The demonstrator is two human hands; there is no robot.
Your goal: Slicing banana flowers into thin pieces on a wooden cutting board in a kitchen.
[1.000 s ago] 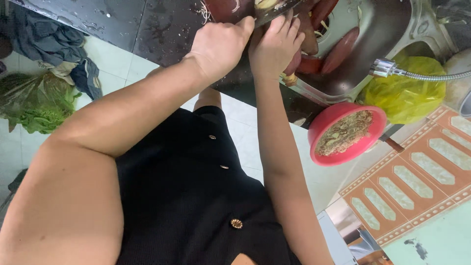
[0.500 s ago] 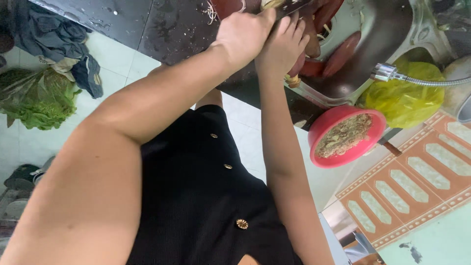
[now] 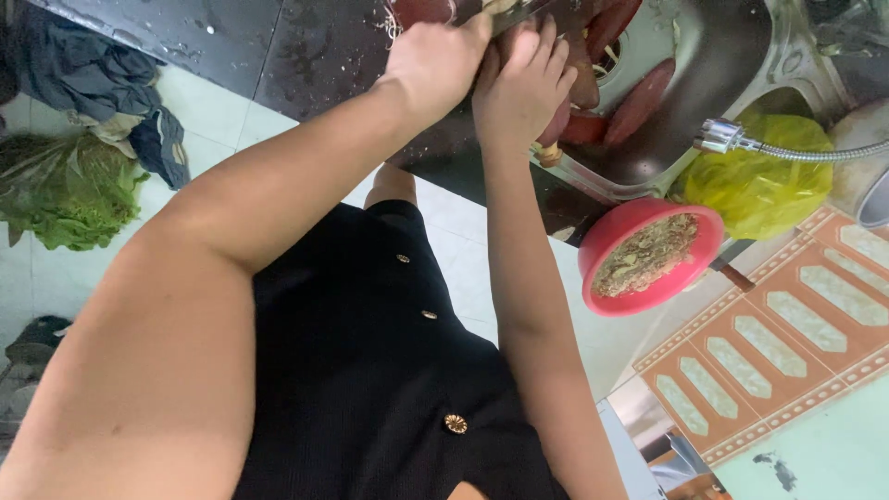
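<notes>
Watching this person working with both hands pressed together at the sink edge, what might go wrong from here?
The left hand and right hand are crowded together over the reddish tubers, so a slip might nick a finger if a blade is in use; I cannot see one clearly. The dark counter looks wet, so things may slide. The pink bowl sits at the edge and could be knocked off.

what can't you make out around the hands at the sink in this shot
Head view:
- What the left hand and right hand grip: cut off by the top edge, covered by fingers.
- Sink contents: reddish pieces, kind unclear.
- Yellow-green bag: contents hidden.
- Red bowl: scraps too small to identify.
</notes>
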